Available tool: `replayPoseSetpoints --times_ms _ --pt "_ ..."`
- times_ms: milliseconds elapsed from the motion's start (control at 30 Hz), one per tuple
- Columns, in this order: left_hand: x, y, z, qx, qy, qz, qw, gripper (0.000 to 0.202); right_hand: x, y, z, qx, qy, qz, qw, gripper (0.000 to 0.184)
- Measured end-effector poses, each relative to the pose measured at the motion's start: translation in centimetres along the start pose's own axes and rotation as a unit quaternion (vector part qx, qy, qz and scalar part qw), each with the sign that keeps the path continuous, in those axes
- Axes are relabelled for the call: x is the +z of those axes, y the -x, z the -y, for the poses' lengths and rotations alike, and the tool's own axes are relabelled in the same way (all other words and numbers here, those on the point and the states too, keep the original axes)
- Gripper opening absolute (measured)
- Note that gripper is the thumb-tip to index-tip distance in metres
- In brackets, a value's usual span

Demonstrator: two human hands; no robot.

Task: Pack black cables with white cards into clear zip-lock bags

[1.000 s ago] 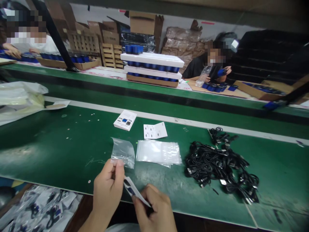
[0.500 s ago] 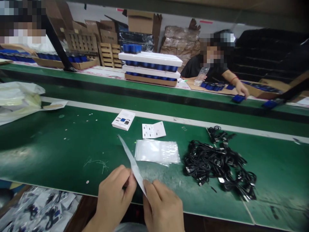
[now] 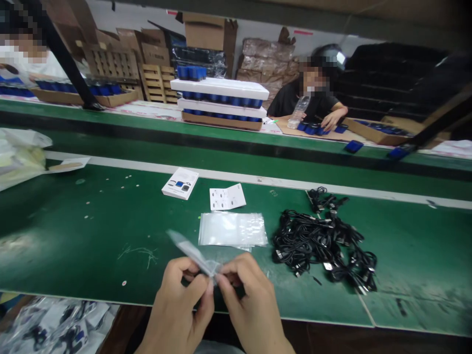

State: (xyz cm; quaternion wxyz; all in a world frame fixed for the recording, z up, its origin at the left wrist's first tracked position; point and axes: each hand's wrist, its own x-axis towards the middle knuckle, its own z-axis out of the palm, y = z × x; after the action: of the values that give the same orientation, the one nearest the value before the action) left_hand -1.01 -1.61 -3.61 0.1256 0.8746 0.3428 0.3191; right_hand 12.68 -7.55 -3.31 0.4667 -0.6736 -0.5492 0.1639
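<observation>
Grip: left hand [image 3: 179, 307] and right hand [image 3: 254, 305] both narrow, pinching a clear plastic bag [image 3: 193, 254] between them, held above the near edge of the green counter [image 3: 92, 231]. On the counter, right of the hands, lies a black cable heap [image 3: 320, 243]. Ahead sit a clear bag stack [image 3: 232, 229], a white printed box [image 3: 180, 183] and a white printed sheet [image 3: 227, 196].
</observation>
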Motion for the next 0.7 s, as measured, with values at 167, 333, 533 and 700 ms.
replayPoseSetpoints --times_ms 167,333,533,700 --pt "0.0 0.4 -0.4 0.038 0.026 0.027 0.999 0.010 1.3 -1.0 -0.3 0.043 -0.098 0.020 0.994 0.016" --pt "0.6 -0.2 0.4 0.032 0.054 0.080 0.995 0.013 2.0 -1.6 -0.3 0.109 -0.076 0.102 0.986 0.021" --pt "1.3 -1.1 1.7 -0.057 0.067 0.139 0.986 0.025 -3.4 -1.9 -0.7 0.007 0.076 0.068 0.995 0.028" --pt "1.6 -1.2 2.3 -0.077 0.086 0.177 0.977 0.028 -10.5 -5.6 -5.1 0.066 0.403 -0.061 0.911 0.031"
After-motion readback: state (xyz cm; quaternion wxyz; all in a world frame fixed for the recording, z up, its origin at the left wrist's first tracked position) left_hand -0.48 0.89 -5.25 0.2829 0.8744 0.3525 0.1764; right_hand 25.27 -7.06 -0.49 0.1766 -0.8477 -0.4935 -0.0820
